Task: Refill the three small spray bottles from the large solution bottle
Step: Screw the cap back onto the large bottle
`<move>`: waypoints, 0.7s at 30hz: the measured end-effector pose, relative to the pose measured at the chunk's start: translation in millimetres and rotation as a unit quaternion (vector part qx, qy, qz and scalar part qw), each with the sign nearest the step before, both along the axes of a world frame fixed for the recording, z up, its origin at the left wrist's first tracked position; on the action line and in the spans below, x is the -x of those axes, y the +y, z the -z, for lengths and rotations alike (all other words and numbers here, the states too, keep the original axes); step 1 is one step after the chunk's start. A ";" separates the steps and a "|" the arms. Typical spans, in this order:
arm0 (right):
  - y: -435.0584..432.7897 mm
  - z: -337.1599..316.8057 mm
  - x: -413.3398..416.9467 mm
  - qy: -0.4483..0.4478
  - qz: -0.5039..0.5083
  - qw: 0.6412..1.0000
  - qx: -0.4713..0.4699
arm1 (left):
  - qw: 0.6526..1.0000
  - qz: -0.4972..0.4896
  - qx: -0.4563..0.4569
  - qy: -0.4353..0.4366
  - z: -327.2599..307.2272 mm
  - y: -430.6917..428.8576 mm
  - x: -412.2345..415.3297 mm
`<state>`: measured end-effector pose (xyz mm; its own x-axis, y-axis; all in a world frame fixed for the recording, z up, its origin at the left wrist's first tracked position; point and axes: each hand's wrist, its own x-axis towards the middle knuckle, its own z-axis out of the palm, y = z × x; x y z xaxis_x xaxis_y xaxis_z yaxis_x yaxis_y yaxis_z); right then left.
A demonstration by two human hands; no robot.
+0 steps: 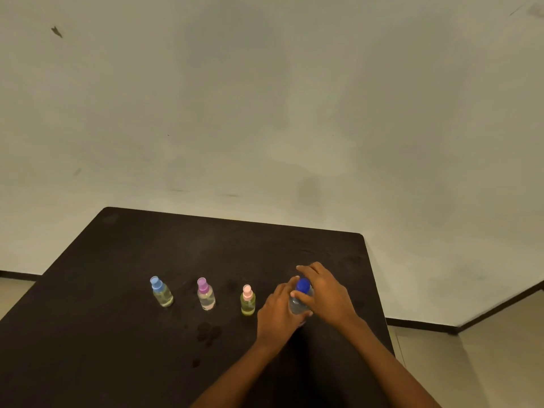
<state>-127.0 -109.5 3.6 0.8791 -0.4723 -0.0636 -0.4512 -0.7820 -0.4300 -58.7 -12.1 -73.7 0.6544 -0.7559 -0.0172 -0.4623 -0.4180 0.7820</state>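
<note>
1. Two bare forearms reach in from the near edge over the dark, matte surface [117,304].
2. A cluster of wet spots [208,333] lies on the surface just in front of the small bottles.
3. The left hand [278,315] wraps the clear body of the large solution bottle [296,308], which stands upright at the right end of the row. The right hand [326,291] curls its fingers round the bottle's blue cap [303,285].
4. To the left stand the pink-capped spray bottle [248,300] with yellowish liquid, the purple-capped spray bottle [206,294] and the blue-capped spray bottle [161,291], all upright, capped and apart from one another.
5. Any print on the bottles is too small to read.
6. Beyond the surface's rounded far corners, tan floor [500,363] meets a black skirting [421,323] under a pale, smudged wall [265,98] with a dark mark [56,31].
</note>
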 end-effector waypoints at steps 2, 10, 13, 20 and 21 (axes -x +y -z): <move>-5.3 -0.9 1.5 0.002 -0.042 0.999 -0.008 | 1.000 -0.001 -0.001 0.003 -0.3 -0.4 0.4; -9.6 -9.4 -10.3 0.079 -0.047 0.996 0.001 | 1.000 -0.015 -0.017 0.017 2.6 -3.6 -0.1; -8.1 -5.7 -9.7 0.065 -0.017 0.998 0.019 | 1.000 -0.006 -0.009 0.022 3.7 -2.7 -0.5; 1.0 -4.6 -8.8 0.066 0.030 0.997 0.042 | 1.000 -0.007 -0.008 0.028 3.4 -2.7 -0.4; 2.0 -4.7 -7.8 0.066 0.025 0.996 0.049 | 1.000 -0.009 -0.008 0.021 2.5 -2.3 -0.3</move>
